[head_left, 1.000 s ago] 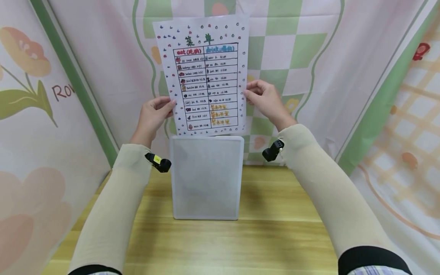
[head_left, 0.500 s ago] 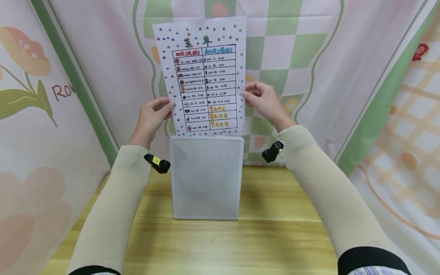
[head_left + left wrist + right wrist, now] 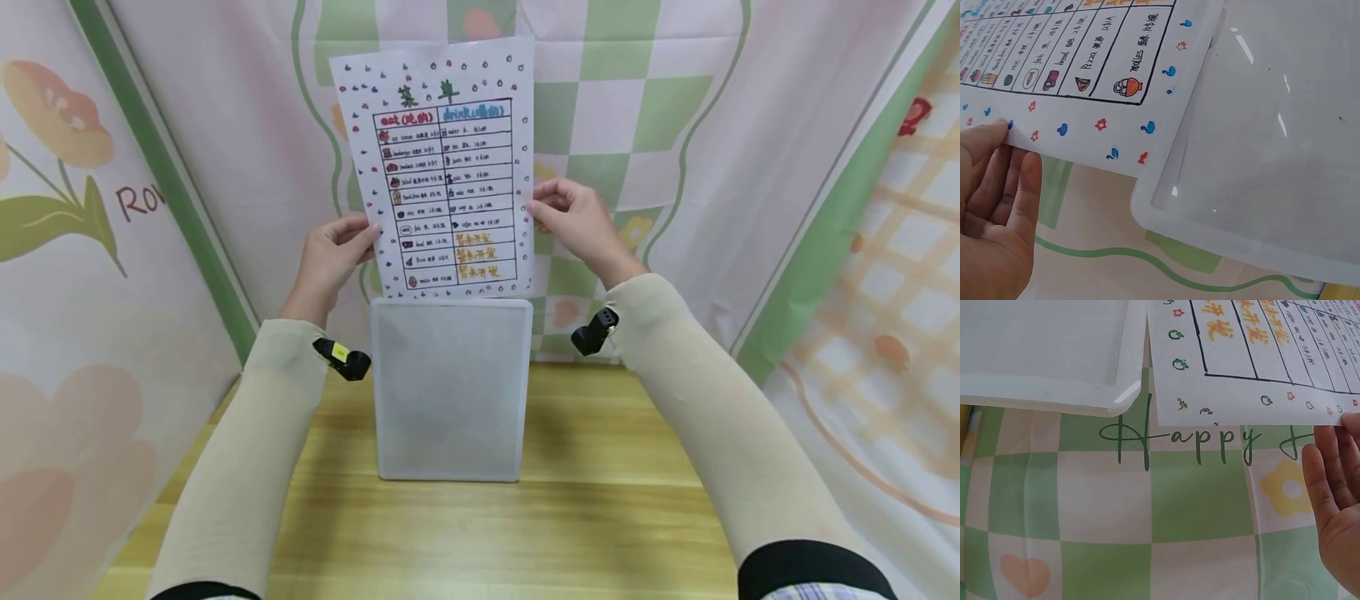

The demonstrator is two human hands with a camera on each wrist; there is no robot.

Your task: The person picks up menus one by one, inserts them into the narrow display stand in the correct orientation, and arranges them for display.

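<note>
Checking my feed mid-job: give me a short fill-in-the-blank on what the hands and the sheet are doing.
1. The menu sheet is held by ____ hands, the left hand and the right hand.
2. Directly below the sheet stands a translucent white ____.
3. That item rests on a ____ table.
4. The sheet's headings read "eat" and "____".

Missing words: both; tray; wooden; drink

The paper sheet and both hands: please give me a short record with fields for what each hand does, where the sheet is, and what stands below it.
left hand: pinches the left edge of the paper sheet
right hand: pinches the right edge
sheet: held upright before the cloth backdrop, hand-drawn table with coloured marks round the border
below: frosted plastic tray leaning upright on the wooden table; the sheet's bottom edge is at its top rim
</note>
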